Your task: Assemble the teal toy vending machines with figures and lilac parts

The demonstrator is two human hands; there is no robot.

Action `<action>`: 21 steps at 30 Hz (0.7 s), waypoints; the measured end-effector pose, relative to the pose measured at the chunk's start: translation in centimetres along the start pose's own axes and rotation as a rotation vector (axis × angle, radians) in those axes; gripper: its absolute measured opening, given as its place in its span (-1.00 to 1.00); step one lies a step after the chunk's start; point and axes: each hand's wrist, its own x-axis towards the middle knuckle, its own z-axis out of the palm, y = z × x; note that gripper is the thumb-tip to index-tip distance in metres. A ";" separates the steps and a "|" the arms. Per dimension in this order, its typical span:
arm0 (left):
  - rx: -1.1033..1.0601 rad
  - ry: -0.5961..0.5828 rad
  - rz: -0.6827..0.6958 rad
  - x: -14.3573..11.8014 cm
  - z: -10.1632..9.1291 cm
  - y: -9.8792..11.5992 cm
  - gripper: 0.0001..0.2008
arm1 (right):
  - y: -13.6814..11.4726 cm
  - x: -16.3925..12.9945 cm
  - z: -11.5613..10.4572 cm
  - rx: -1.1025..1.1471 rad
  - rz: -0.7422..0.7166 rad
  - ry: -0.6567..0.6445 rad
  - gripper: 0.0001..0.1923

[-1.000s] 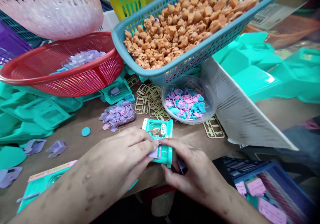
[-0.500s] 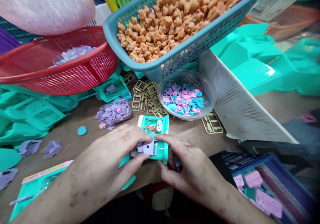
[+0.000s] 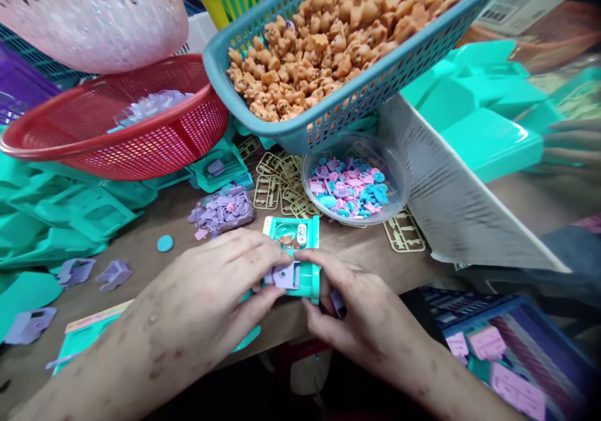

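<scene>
Compared with a moment ago, the small lilac plastic piece (image 3: 285, 276) now lies flatter against the front of the teal plastic toy case (image 3: 297, 264), and my fingers have closed in a little around it. I judge that the piece is being pressed into its seat on the case and is nearly home, though I cannot see if it has clicked in.

My left hand (image 3: 220, 289) is clamped on the lilac piece and the left side of the case, thumb below and fingers on top. My right hand (image 3: 350, 308) grips the right end of the case, and a second lilac part (image 3: 339, 302) is tucked under its fingers. The case sits between both hands, at the near edge of the brown bench (image 3: 141, 246), just in front of the clear round plastic bowl of pink and blue small parts (image 3: 353, 182). The heap of loose lilac pieces (image 3: 223, 211) lies near, behind my left hand.
</scene>
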 end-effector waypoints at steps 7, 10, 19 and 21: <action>-0.022 0.070 -0.057 -0.5 0.7 0.1 -0.76 | 0.1 0.2 0.0 0.025 0.019 -0.003 -0.25; -0.052 0.066 -0.035 -0.3 0.6 -0.2 -0.79 | 0.0 0.3 -0.1 0.029 0.019 -0.003 -0.25; 0.075 0.029 -0.046 -0.6 0.5 0.4 -0.76 | 0.0 0.2 -0.2 0.046 0.045 -0.027 -0.26; 0.150 0.020 -0.016 -0.4 0.4 0.8 -0.72 | -0.1 0.2 -0.4 0.046 0.054 -0.034 -0.26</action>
